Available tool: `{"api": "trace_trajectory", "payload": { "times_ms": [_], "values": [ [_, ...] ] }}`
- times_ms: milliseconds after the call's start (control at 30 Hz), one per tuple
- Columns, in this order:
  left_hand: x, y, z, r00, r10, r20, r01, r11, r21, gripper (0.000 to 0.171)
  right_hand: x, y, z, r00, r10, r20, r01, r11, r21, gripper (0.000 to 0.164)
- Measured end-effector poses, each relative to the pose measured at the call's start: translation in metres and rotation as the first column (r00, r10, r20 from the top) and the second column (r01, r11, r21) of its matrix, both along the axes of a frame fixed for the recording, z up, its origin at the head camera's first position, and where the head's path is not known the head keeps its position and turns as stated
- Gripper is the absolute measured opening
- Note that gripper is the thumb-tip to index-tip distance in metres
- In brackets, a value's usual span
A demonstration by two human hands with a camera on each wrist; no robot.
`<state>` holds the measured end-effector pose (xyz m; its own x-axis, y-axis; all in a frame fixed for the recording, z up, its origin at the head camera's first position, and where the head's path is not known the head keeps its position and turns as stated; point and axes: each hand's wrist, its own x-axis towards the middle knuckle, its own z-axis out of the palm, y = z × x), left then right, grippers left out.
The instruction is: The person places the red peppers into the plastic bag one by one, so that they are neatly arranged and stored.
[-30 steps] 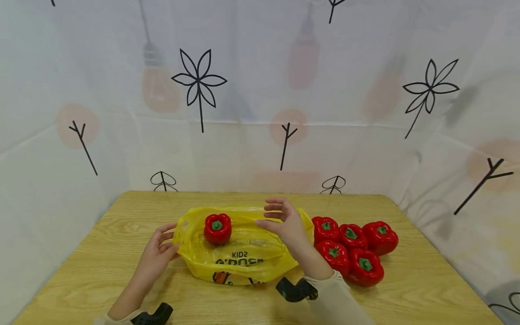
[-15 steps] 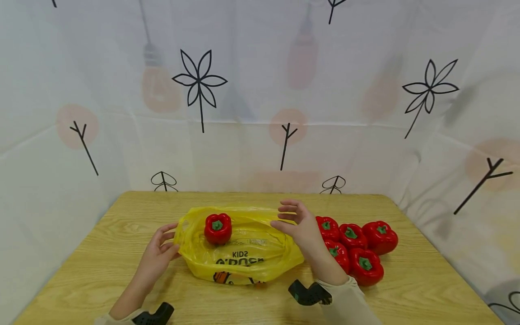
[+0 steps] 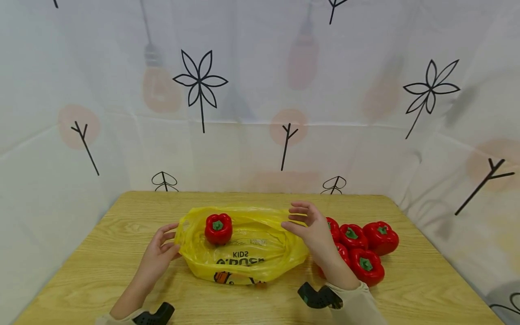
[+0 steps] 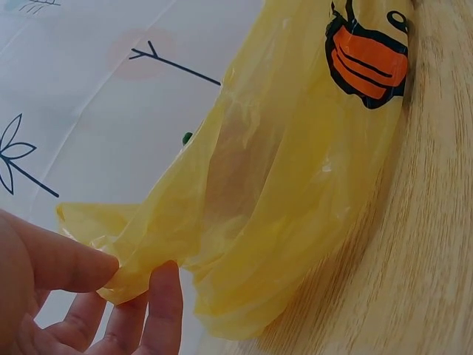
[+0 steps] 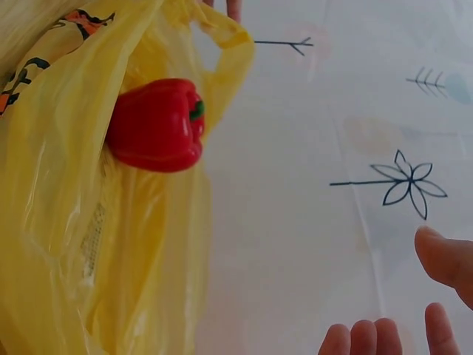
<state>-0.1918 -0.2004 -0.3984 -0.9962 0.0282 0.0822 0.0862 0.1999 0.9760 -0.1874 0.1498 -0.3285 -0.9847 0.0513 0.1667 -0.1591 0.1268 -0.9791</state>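
Observation:
A yellow plastic bag (image 3: 252,262) with printed lettering lies with its mouth spread on the table. Inside it, toward the left, sits one red bell pepper (image 3: 218,229) with a green stem, also visible in the right wrist view. My left hand (image 3: 157,250) pinches the bag's left edge between thumb and fingers, as the left wrist view shows. Over the bag's right end hovers my right hand (image 3: 310,230), fingers spread apart and holding nothing. Beyond its wrist, several more red bell peppers (image 3: 366,266) are grouped; some are partly hidden behind the hand and forearm.
The wooden table (image 3: 89,266) carries everything. A white cloth backdrop (image 3: 248,149) with plant and bulb prints closes off the back and sides. A dark device (image 3: 318,295) is strapped to each wrist.
My right hand has drawn rightward from above the bag's middle to its right end, now covering part of the pepper group. My left hand and the pepper in the bag stay put.

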Motion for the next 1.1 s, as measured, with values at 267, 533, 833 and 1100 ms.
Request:
{"api": "trace_trajectory", "payload": {
  "times_ms": [267,533,833,1100],
  "values": [
    [-0.001,-0.001,-0.002,1.000,0.004,-0.003,-0.004,1.000,-0.002,0.050,0.002,0.008,-0.002,1.000,-0.011,0.003,0.011,1.000,0.003,0.048],
    [-0.001,0.000,-0.001,1.000,0.000,-0.004,0.000,1.000,0.013,0.050,0.007,0.016,-0.001,1.000,-0.007,-0.021,0.007,1.000,0.006,0.048],
    [-0.001,0.001,0.000,1.000,0.014,-0.010,-0.014,1.000,0.005,0.049,0.014,0.026,-0.001,1.000,-0.026,-0.011,0.026,1.000,0.005,0.051],
    [-0.001,0.001,0.000,1.000,0.016,-0.004,-0.016,1.000,0.007,0.049,0.016,0.035,-0.002,0.998,-0.061,0.028,0.060,0.997,0.038,0.051]
  ]
}}
